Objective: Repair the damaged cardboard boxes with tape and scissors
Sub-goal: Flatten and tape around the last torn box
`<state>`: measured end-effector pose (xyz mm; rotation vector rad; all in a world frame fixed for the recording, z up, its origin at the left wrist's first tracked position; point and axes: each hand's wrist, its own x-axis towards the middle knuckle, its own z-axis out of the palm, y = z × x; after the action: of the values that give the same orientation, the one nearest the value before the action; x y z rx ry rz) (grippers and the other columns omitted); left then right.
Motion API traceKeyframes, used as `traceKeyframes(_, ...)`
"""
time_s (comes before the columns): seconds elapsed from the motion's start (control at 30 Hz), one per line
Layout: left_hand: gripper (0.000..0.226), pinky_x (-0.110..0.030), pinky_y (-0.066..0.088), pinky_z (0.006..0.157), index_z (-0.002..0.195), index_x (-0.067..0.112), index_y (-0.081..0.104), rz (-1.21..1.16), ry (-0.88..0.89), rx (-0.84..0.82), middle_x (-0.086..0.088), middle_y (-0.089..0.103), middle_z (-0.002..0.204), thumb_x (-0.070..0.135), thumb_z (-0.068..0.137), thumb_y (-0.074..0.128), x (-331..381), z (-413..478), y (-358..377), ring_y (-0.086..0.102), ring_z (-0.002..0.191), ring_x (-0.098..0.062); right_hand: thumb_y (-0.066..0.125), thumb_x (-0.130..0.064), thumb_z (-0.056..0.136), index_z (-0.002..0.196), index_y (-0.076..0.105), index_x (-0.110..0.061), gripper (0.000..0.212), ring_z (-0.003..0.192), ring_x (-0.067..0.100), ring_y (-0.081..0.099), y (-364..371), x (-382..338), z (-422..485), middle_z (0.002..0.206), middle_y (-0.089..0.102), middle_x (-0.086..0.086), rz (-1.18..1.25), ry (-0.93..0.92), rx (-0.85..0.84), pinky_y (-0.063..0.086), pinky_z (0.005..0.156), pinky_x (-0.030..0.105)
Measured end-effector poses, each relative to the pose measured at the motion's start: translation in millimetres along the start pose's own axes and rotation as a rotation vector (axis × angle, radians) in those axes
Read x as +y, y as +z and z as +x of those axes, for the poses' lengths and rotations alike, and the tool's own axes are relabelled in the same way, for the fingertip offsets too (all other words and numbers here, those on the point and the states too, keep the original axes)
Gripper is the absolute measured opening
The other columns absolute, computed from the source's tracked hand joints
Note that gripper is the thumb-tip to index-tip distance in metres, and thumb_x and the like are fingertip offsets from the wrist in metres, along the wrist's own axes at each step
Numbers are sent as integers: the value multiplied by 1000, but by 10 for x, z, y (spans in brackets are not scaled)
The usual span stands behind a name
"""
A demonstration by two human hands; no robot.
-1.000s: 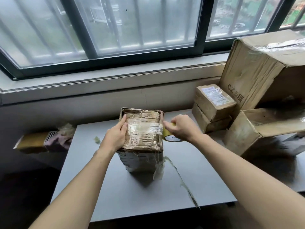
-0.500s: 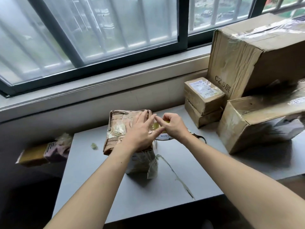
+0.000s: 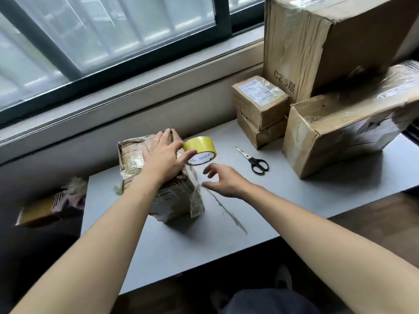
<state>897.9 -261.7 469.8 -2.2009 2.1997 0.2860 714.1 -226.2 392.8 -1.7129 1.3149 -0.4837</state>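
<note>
A worn, heavily taped cardboard box (image 3: 133, 164) stands on the grey table (image 3: 306, 196). My left hand (image 3: 163, 159) lies flat on the box's top near its right edge, fingers straight, and its thumb touches the yellow tape roll (image 3: 200, 147). The roll sits at the box's upper right corner, above the table. My right hand (image 3: 224, 180) hovers just right of the box and below the roll, fingers spread, holding nothing. Black-handled scissors (image 3: 254, 160) lie closed on the table to the right. A loose strip of clear tape (image 3: 226, 211) trails from the box across the table.
Two small stacked boxes (image 3: 260, 105) stand at the back right, beside a large box (image 3: 317, 41) and a torn medium box (image 3: 335, 132). A window sill runs along the back. Left of the table a box of scraps (image 3: 47, 205) sits lower down.
My right hand has let go of the tape roll and dropped down beside the box. My left hand slid across the box top to its right edge. The view shifted, showing the scissors.
</note>
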Motion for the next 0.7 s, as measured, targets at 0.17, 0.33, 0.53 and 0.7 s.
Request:
traceKeyframes(0.17,63,-63,7,117,135,37,53,2,-3,3,2,8,165,74,87,38,-17,7,6,-1,152,-16,61,-19,93,125,65,-16,32,116,28,60,205,-58,109,123,67,10,-155,-47,-145,48,97,36)
traceKeyframes(0.33,63,-63,7,117,134,39,54,-4,1,8,3,9,165,75,86,38,-44,30,15,0,152,-15,55,-13,92,91,72,-11,17,76,26,66,67,76,25,89,73,11,-127,-59,-136,55,66,33)
traceKeyframes(0.53,74,-64,6,116,134,39,53,5,11,8,3,9,165,81,79,30,-14,32,18,0,152,-16,65,-42,93,86,69,-8,35,49,17,49,-504,546,-70,65,60,5,-87,112,-48,44,45,25)
traceKeyframes(0.7,76,-64,7,116,133,38,54,5,10,16,4,10,165,82,77,28,0,17,25,0,152,-15,42,-30,102,77,56,-1,41,68,32,69,-671,742,-42,69,56,9,-142,270,93,46,56,32)
